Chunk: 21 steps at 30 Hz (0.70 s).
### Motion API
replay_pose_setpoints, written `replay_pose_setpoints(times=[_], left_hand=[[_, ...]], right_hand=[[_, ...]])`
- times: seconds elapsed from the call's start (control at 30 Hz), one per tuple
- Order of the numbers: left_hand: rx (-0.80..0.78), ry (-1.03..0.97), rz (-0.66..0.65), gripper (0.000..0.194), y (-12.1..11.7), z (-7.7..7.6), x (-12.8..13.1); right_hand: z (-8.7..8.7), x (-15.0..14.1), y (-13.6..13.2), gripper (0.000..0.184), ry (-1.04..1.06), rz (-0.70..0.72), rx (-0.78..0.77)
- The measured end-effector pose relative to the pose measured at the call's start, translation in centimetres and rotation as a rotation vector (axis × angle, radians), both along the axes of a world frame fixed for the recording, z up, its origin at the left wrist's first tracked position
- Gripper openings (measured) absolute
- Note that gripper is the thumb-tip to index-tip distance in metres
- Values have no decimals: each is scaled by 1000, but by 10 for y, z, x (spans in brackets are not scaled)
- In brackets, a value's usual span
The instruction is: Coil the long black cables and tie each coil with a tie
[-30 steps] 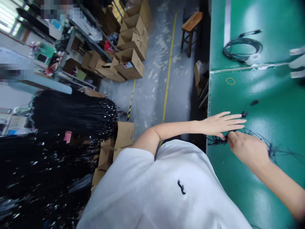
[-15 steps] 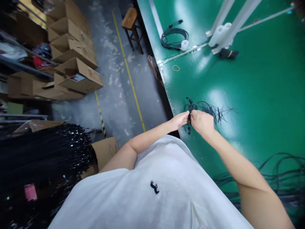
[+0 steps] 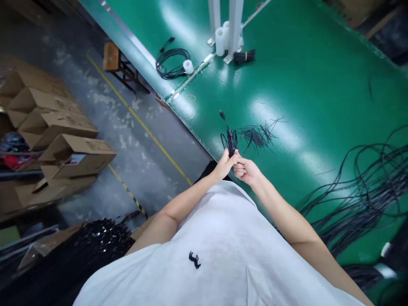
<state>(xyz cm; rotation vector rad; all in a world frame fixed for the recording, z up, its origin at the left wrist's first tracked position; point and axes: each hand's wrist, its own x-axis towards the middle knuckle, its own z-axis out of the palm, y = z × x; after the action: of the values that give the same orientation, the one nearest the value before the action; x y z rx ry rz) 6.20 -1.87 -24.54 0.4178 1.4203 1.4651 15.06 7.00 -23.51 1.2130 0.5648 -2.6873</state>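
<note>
My left hand (image 3: 224, 165) and my right hand (image 3: 245, 169) meet at the near edge of the green table (image 3: 306, 85). Both are closed round a small bundle of thin black wires (image 3: 232, 141) that stands up from my fingers. One wire end with a plug (image 3: 222, 115) sticks up highest. More loose ends of the same kind (image 3: 259, 133) fan out on the table just beyond my hands.
A heap of long black cables (image 3: 363, 187) lies at the right. At the back stand white posts (image 3: 234, 25), a coiled cable (image 3: 170, 63), a tape roll (image 3: 188, 66) and a tied black bundle (image 3: 245, 56). Cardboard boxes (image 3: 60, 140) and a stool (image 3: 112, 57) stand on the floor.
My left hand went from flat on the table to closed on the wires. Both hands lifted the bundle off the table towards my body, and my view swung right.
</note>
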Motion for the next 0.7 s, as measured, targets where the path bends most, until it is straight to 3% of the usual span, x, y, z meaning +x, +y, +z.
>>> replay_pose_setpoints(times=[0.17, 0.27, 0.37, 0.43, 0.53, 0.6, 0.7], left_hand=[[41, -324, 134, 12, 40, 1, -45], [-33, -384, 202, 22, 85, -9, -100], [-92, -325, 166, 27, 135, -32, -165], [-144, -209, 128, 29, 163, -53, -205], [-355, 235, 26, 25, 188, -85, -251], [-455, 514, -50, 28, 188, -101, -268], [-469, 900, -218, 58, 170, -115, -275]], right_hand=[[-2, -15, -28, 36, -54, -130, 79], [-9, -15, -42, 40, -101, -287, 111], [-20, -2, -53, 44, -222, -478, 180], [-30, 8, -64, 44, -320, -596, 194], [-43, 18, -89, 43, -423, -766, 154], [-49, 16, -111, 44, -456, -853, 99], [-53, 6, -139, 45, -490, -919, 34]])
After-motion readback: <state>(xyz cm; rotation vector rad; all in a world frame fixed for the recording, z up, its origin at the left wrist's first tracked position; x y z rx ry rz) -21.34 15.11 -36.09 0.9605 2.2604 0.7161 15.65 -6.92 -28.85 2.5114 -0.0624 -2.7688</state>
